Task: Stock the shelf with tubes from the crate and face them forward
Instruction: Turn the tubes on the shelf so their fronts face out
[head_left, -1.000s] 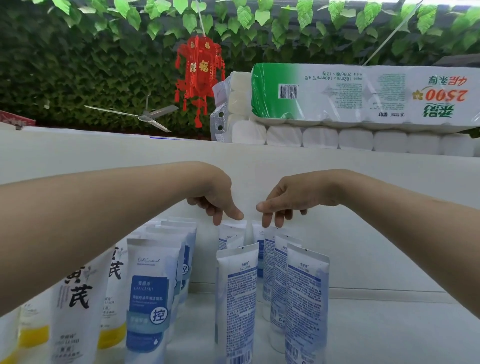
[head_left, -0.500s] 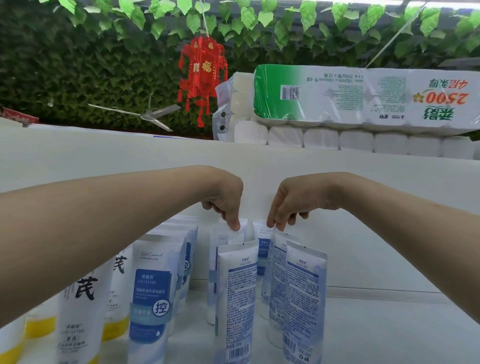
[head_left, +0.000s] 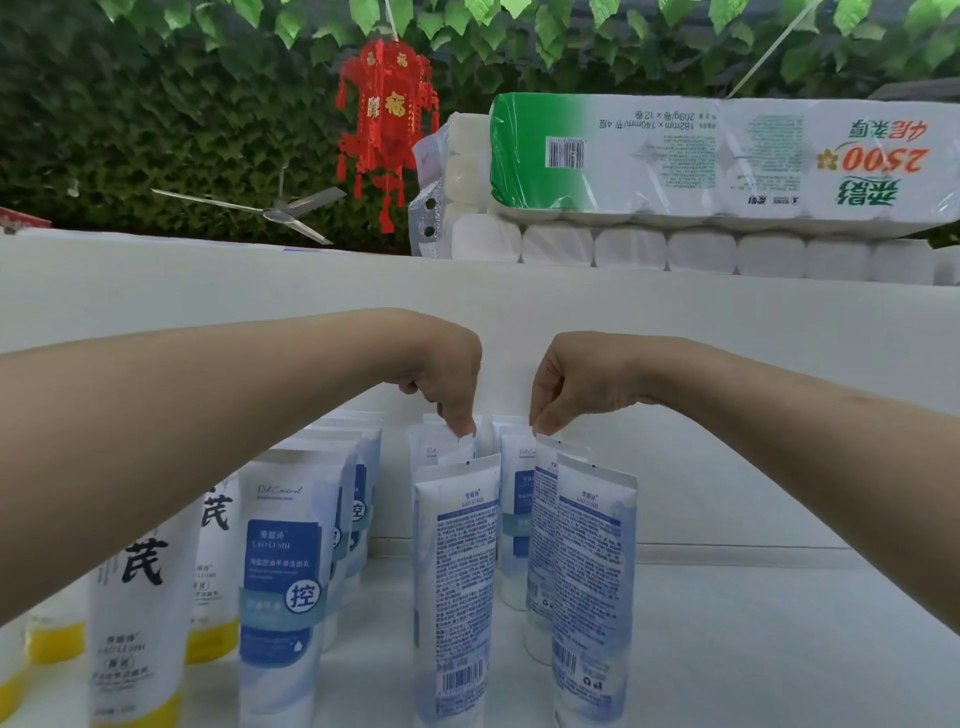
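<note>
Seen from the head camera, I judge the step in hand to be the facing. My left hand (head_left: 448, 387) and right hand (head_left: 569, 391) hang side by side at mid-frame, and each pinches the top crimp of a tube standing on the shelf (head_left: 753, 649). The left hand holds the centre tube (head_left: 451, 451), second in the middle row, which looks part-turned. The right hand holds the right tube (head_left: 544, 499), second in its row, with its printed back toward me. Just in front, at lower centre, the front pair (head_left: 457, 571) shows barcodes instead of labels. The blue-label row (head_left: 283, 571) at lower left already faces forward, beside the yellow-based tubes (head_left: 140, 623). As I read it, the next move calls for twisting each pinched tube upright on its cap until the blue label shows, without toppling its close neighbours. The crate is out of view.
</note>
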